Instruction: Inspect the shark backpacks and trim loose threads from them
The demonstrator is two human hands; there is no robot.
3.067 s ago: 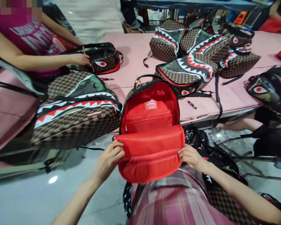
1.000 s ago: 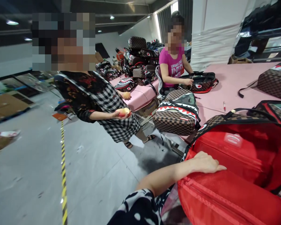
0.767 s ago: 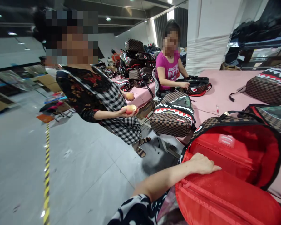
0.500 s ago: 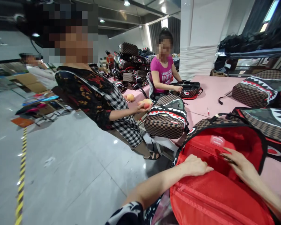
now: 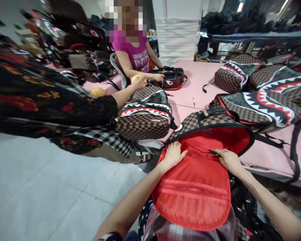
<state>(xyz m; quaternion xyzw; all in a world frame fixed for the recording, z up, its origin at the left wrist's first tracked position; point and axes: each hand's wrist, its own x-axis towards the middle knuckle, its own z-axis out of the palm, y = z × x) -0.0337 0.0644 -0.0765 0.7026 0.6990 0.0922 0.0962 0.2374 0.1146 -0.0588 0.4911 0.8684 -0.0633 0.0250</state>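
Note:
A checkered backpack lies unzipped in front of me, its red lining showing and its front flap folded down over my lap. My left hand rests on the lining at the bag's left edge, fingers stretched out and thumb apart. At the right side of the opening, my right hand is closed around small dark thread snips, whose tips point into the bag. The inner depth of the bag is partly in shadow.
Shark-mouth backpacks lie on the pink table, one ahead-left and several on the right. A red-white pen lies mid-table. One person holding fruit stands close on my left; another in pink sits handling a bag.
My view has swung right. My left hand has moved to the bag's left edge and opened out. The standing person has leaned in over the table with the fruit.

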